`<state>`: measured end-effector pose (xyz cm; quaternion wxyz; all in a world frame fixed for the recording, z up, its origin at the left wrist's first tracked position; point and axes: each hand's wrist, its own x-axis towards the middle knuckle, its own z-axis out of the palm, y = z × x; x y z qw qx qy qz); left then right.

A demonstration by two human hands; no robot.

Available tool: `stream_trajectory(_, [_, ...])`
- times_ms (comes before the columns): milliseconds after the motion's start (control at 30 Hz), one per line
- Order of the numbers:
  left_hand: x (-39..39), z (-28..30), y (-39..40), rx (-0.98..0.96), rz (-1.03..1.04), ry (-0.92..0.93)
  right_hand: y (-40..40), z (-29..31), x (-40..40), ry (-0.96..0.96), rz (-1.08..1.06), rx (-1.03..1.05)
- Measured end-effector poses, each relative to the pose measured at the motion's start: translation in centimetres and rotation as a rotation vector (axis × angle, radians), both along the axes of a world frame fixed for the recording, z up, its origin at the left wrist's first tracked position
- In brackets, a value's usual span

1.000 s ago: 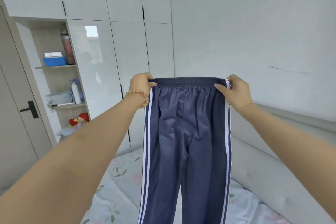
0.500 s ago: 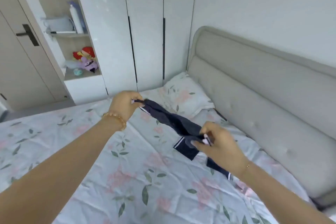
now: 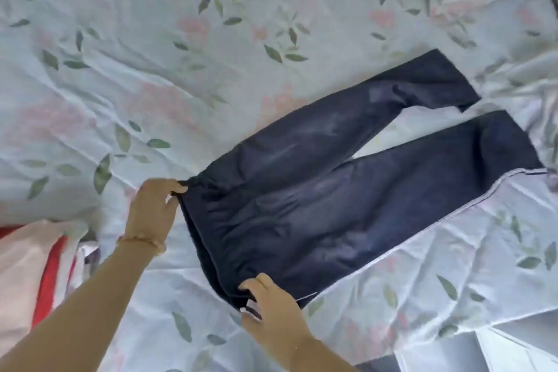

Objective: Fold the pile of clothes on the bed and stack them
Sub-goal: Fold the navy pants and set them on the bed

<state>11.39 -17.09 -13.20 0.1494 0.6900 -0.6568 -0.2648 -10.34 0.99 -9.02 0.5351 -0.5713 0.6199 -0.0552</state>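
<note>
Head view looks straight down at the bed now, where half a second ago it faced the headboard and wardrobe, and a second ago the wall. Nearest, the right hand (image 3: 273,308) has its fingers curled around the near corner of the waistband of the navy track pants (image 3: 329,190), thumb on top of the cloth, a scrap of white side stripe showing at its fingertips. To the left and slightly farther, the left hand (image 3: 155,205), a beaded bracelet (image 3: 142,243) on its wrist, pinches the opposite waistband corner between thumb and curled fingers.

Between the two hands the waistband is stretched taut. The pants, which a second ago hung upright in the air and half a second ago were bunched into a twisted strip between the hands, now lie spread flat on the floral bedsheet (image 3: 151,69). Both legs run away toward the upper right, parted by a narrow wedge of sheet, and the white stripe edges the nearer leg along its outer seam.

At the left edge, beside the left forearm, a pink and red cloth (image 3: 33,275) lies on the bed. Farther off, the wrinkled sheet with its green leaves and pale pink blooms fills the rest of the view.
</note>
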Motion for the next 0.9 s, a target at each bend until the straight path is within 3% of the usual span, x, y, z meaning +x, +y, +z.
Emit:
stream_trajectory(100, [6.7, -3.9, 1.7, 0.001, 0.065, -0.040, 1.2, -4.2, 7.1, -0.125, -0.002, 0.048])
stream_trajectory(233, [12.9, -4.9, 4.1, 0.100, 0.174, -0.122, 2.9, -6.7, 14.8, -0.179, 0.124, 0.054])
stream_trajectory(367, [12.8, -3.3, 6.3, 0.232, -0.025, -0.303, 3.9, -7.8, 17.1, -0.129, 0.462, 0.093])
stream_trajectory(433, [10.2, -2.4, 8.6, 0.271, 0.061, -0.355, 3.8, -7.6, 15.4, -0.118, 0.479, 0.017])
stream_trajectory(567, [4.4, -2.9, 14.1, 0.228, 0.137, -0.305, 3.7, -7.6, 8.4, 0.083, 0.388, -0.281])
stream_trajectory(667, [1.7, -5.6, 18.0, 0.330, -0.006, -0.248, 3.3, -7.8, 2.3, 0.268, 0.355, -0.229])
stream_trajectory(767, [0.7, -7.7, 20.1, 0.400, -0.092, -0.343, 3.2, -7.5, -2.1, 0.086, 0.166, -0.063])
stream_trajectory(900, [-0.5, -7.8, 18.9, 0.453, 0.032, -0.355, 1.9, -6.5, -8.0, -0.061, -0.299, -0.040])
